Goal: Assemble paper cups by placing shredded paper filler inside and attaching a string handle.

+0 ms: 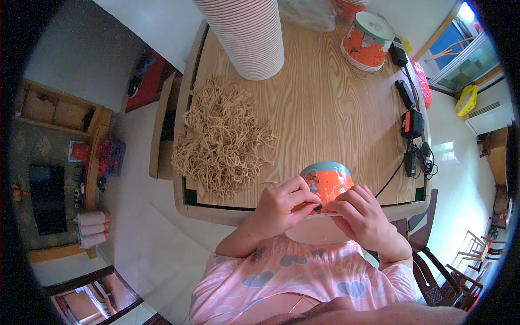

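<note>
An orange paper bucket (327, 184) with a teal band leans at the table's front edge, its pale end (319, 230) toward my body. My left hand (287, 206) is closed over the left part of its side, thumb and forefinger pinched together. From the right, my right hand (363, 214) is closed in a similar pinch, its fingertips nearly meeting the left ones. A small dark spot shows between the fingertips, but what they grip is too small to tell. Left of the bucket, a loose heap of tan cords (225, 135) lies on the wooden tabletop (317, 103).
A tall stack of white paper buckets (246, 38) stands at the far left. Inverted orange buckets (368, 43) sit at the far right, beside a clear plastic bag (309, 13). Black power adapters (413, 124) and cables line the right edge. A cardboard box (162, 130) adjoins the table's left side.
</note>
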`<state>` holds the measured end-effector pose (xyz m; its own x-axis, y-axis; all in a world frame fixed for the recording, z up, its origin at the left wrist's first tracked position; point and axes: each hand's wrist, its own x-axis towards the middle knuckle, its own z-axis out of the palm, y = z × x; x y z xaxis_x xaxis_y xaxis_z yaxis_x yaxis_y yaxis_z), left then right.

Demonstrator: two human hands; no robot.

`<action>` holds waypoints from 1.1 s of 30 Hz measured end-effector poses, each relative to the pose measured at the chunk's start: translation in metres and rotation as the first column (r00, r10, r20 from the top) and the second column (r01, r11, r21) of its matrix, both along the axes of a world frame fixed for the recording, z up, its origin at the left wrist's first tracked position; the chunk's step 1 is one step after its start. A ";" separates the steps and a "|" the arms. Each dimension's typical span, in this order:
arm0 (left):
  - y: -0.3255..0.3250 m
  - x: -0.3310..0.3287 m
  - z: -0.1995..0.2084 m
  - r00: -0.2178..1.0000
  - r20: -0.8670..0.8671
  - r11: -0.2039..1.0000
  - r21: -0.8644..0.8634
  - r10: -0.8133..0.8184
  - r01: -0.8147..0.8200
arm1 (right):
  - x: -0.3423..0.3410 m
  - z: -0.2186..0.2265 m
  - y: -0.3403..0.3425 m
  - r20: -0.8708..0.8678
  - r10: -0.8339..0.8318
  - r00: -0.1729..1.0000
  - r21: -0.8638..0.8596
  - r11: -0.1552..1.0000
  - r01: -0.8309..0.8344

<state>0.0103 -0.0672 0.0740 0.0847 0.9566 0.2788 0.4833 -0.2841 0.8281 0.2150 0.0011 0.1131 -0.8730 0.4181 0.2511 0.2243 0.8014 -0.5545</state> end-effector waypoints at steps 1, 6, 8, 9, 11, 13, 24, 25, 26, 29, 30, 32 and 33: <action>0.000 0.000 0.000 1.000 -0.003 1.000 0.012 0.001 -0.001 | 0.000 0.001 0.000 0.000 0.000 1.000 0.000 1.000 0.000; 0.001 0.000 0.001 1.000 0.005 1.000 0.011 0.005 -0.005 | -0.003 0.000 -0.001 -0.008 -0.023 1.000 0.023 0.999 0.023; 0.001 0.001 0.001 1.000 0.003 1.000 0.010 0.003 -0.003 | -0.002 -0.002 0.000 -0.020 0.000 1.000 0.045 0.999 0.001; 0.002 0.001 0.001 0.999 -0.047 0.999 0.048 0.024 -0.022 | -0.002 -0.002 0.001 -0.032 0.024 0.999 0.067 0.998 -0.022; 0.003 0.004 0.001 0.994 -0.096 0.996 0.085 0.049 -0.041 | -0.002 -0.003 0.004 -0.041 -0.003 0.999 0.057 0.998 0.005; 0.004 0.007 0.002 0.973 -0.155 0.979 0.139 0.170 -0.149 | -0.004 -0.002 0.009 -0.049 -0.070 0.996 0.058 0.996 0.073; 0.016 -0.015 0.004 0.807 -0.272 0.842 0.308 0.524 -0.442 | -0.001 -0.014 0.055 0.064 -0.574 0.816 0.116 0.817 0.565; 0.016 -0.016 0.000 0.806 -0.272 0.841 0.310 0.526 -0.444 | 0.001 -0.018 0.055 0.062 -0.572 0.818 0.117 0.818 0.564; 0.014 -0.016 -0.005 0.821 -0.279 0.861 0.269 0.498 -0.431 | 0.004 -0.023 0.054 0.135 -0.599 0.789 0.090 0.801 0.592; 0.013 -0.013 -0.009 0.863 -0.199 0.882 0.193 0.465 -0.430 | 0.015 -0.028 0.038 0.290 -0.534 0.794 0.028 0.834 0.550; 0.014 -0.012 -0.010 0.883 -0.113 0.886 0.155 0.455 -0.437 | 0.018 -0.028 0.029 0.357 -0.480 0.801 -0.030 0.852 0.523; 0.014 -0.012 -0.011 0.894 -0.030 0.891 0.099 0.447 -0.442 | 0.018 -0.017 0.010 0.439 -0.336 0.833 -0.080 0.909 0.409; 0.014 -0.011 -0.011 0.896 0.053 0.896 0.042 0.440 -0.443 | 0.016 -0.011 0.001 0.471 -0.271 0.840 -0.132 0.919 0.371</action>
